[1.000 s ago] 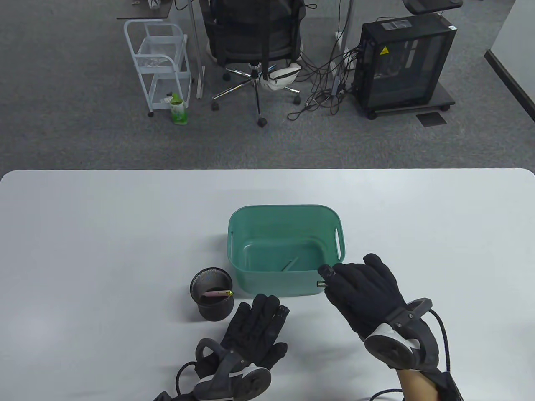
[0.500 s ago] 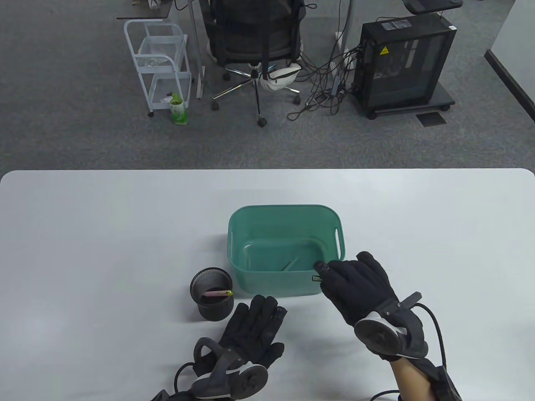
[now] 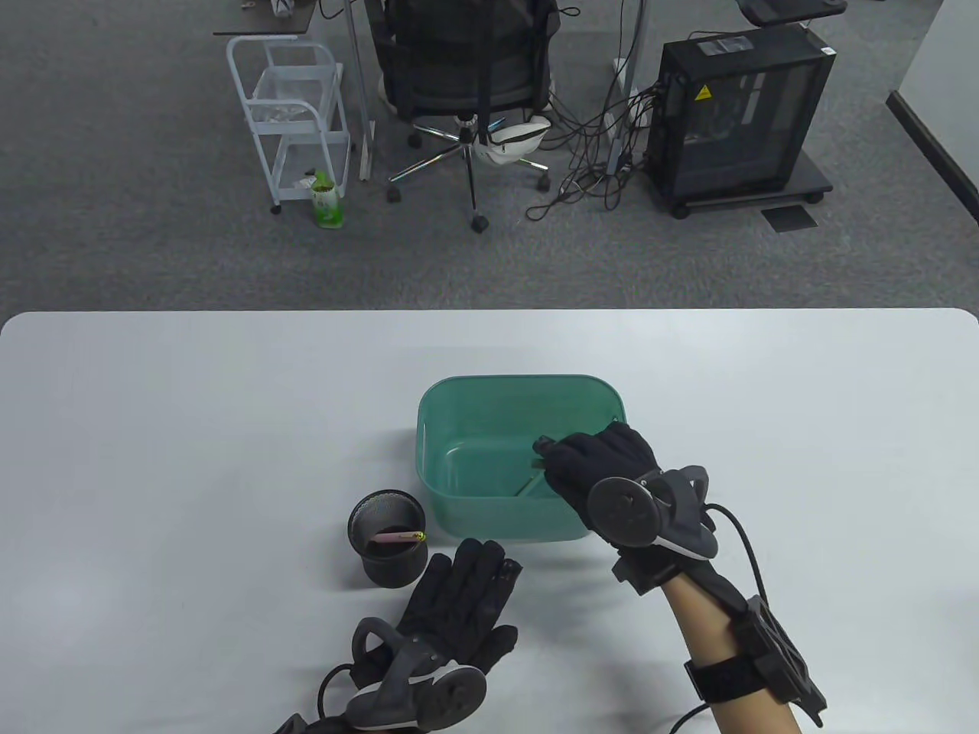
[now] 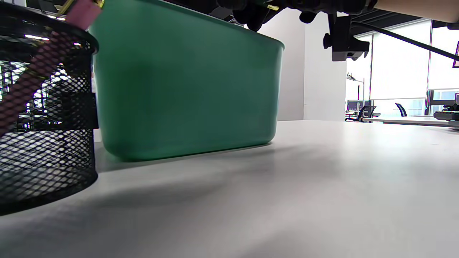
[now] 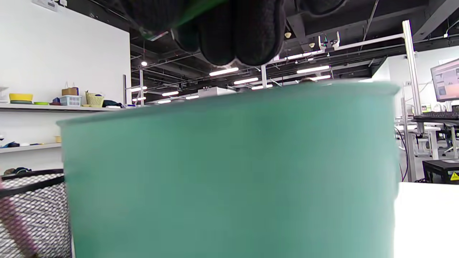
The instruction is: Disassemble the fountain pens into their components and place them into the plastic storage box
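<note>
1. The green storage box (image 3: 451, 397) is the landmark; it stands on the white worktop (image 3: 153, 428), and everything below is placed from it.
2. The right hand (image 3: 593, 462) hangs over the box's right half, its fingers curled together toward the box's middle. In the right wrist view a green sliver shows between the fingers (image 5: 247, 32), so the grip looks clamped on a small pen part (image 5: 200, 9) (which part, I cannot tell).
3. That part sits directly above the box's open interior, so the coming move is likely a plain release downward. Its long axis seems to run roughly sideways along the box, though mostly hidden by the glove.
4. One thin pen component (image 3: 529, 483) already lies on the box floor, slanted, just below the right hand's fingertips.
5. The left hand (image 3: 459, 604) rests flat on the worktop in front of the box, fingers straight, holding nothing.
6. A black mesh cup (image 3: 388, 547) stands just left of the box's near corner, with a pink pen (image 3: 398, 537) leaning inside; the left hand is the nearer one to it.
</note>
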### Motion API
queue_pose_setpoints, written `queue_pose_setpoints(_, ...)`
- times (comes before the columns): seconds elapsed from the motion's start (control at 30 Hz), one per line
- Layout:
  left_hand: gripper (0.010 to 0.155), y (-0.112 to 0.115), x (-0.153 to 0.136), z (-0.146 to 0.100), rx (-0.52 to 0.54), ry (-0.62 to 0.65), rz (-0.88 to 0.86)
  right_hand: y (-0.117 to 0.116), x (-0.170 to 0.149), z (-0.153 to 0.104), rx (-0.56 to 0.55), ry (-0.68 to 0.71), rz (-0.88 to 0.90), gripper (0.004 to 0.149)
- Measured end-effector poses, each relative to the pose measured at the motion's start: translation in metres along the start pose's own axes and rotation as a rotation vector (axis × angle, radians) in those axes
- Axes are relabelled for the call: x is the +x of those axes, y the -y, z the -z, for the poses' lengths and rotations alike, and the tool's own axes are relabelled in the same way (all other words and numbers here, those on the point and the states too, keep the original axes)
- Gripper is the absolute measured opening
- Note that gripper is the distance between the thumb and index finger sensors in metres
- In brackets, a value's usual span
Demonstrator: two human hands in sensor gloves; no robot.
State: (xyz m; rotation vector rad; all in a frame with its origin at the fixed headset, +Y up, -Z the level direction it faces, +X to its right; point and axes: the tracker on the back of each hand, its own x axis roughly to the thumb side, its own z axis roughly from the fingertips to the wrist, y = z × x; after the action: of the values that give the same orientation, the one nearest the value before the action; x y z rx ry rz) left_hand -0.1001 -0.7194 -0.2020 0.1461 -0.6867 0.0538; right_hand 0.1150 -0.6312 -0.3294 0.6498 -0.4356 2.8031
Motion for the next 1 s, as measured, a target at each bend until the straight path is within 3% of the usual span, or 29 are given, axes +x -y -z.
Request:
queue_pose_setpoints(0.47,0.071,0.0,-0.001,0.0,-0.008,0.001,-0.007,-0.027,-0.002,0.013,0.093,-0.017,0.0,0.046)
queue_pose_setpoints(1.0,0.071,0.0,-0.001,0.0,-0.011,-0.003,-0.01,-0.026,-0.001,0.012,0.083,-0.009,-0.022,0.049)
